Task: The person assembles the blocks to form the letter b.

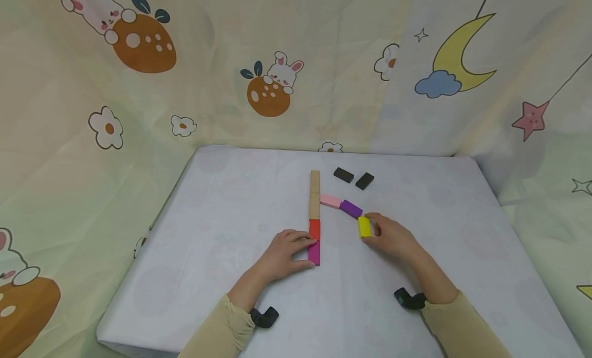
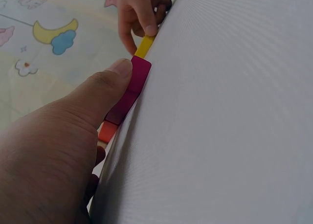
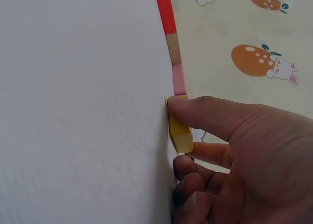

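Note:
In the head view a straight row runs away from me: a magenta block (image 1: pixel 314 256), a red block (image 1: pixel 314 227) and two tan blocks (image 1: pixel 315 182). My left hand (image 1: pixel 279 250) holds the magenta block, thumb at its near end and a fingertip by the red joint. From the row's right side, a pink block (image 1: pixel 330 201) and a purple block (image 1: pixel 351 208) form a slanting line. My right hand (image 1: pixel 392 237) pinches a yellow block (image 1: pixel 364 227) between thumb and fingers at the purple block's lower end. The right wrist view shows the thumb over the yellow block (image 3: pixel 181 126).
Two black blocks (image 1: pixel 344 174) lie apart from the row, toward the table's back. A white cloth covers the table (image 1: pixel 185 296). Printed curtains (image 1: pixel 208 65) hang behind and beside it. Dark devices (image 1: pixel 265 317) are worn at both wrists.

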Demonstrator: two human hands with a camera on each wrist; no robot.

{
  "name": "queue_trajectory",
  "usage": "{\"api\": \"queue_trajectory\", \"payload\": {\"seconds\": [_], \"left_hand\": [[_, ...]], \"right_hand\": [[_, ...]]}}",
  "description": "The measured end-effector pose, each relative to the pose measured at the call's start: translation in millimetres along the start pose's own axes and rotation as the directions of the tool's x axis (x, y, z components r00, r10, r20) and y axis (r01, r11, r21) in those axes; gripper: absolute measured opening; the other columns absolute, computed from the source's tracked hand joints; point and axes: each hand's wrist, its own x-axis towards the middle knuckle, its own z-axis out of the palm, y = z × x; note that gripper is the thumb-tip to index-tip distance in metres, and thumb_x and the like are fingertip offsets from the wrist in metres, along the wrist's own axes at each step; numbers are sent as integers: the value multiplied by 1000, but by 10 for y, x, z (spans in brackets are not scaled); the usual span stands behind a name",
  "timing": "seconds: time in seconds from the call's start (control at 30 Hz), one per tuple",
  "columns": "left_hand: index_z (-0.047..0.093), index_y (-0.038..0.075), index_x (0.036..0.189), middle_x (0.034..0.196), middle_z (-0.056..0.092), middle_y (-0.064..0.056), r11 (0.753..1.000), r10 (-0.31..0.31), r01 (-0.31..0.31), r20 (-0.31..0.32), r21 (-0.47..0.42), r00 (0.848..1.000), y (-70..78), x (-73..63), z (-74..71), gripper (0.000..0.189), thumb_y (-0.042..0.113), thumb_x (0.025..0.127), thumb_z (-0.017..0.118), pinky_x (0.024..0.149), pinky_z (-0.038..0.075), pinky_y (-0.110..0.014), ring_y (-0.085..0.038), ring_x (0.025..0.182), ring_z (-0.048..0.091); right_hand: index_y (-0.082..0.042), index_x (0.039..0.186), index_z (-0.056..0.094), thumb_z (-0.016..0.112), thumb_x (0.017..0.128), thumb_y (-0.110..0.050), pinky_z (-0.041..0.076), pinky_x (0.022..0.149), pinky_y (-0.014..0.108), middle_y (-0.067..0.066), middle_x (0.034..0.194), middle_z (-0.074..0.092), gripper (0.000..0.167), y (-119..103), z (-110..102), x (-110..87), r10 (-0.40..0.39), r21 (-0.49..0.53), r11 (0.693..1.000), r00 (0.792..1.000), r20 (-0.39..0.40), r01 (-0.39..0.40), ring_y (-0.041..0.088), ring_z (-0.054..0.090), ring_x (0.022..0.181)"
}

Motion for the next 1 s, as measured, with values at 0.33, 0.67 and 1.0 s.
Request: {"api": "queue_trajectory", "payload": {"seconds": [0.33, 0.67, 1.0], "left_hand": [[56, 33, 140, 140, 54, 11, 1000, 21, -21, -16, 8, 1000, -8, -10, 6, 59, 59, 88, 65, 113, 36, -44, -16, 132, 45], [56, 33, 140, 141, 53, 12, 1000, 6, -6, -5, 6, 1000, -9, -8, 8, 59, 57, 87, 67, 114, 36, -43, -15, 133, 44], [56, 33, 140, 140, 54, 12, 1000, 4, -4, -8, 8, 1000, -22, -5, 12, 59, 58, 87, 66, 114, 35, -43, -15, 133, 45]], "right_hand": [[-9, 146, 43, 72, 87, -44, 42, 60, 28, 6, 87, 57, 75, -13, -73, 10, 18, 25, 1000, 999, 27, -19, 19, 50, 75], [-9, 147, 42, 57, 96, -51, 50, 97, 54, 21, 134, 52, 68, 157, -386, 492, 106, 109, 990, 987, -118, -93, 39, 50, 119], [-3, 154, 28, 59, 94, -51, 24, 118, 60, 25, 156, 30, 83, 256, -448, 1020, 129, 104, 988, 985, -116, -118, 45, 26, 145]]}}
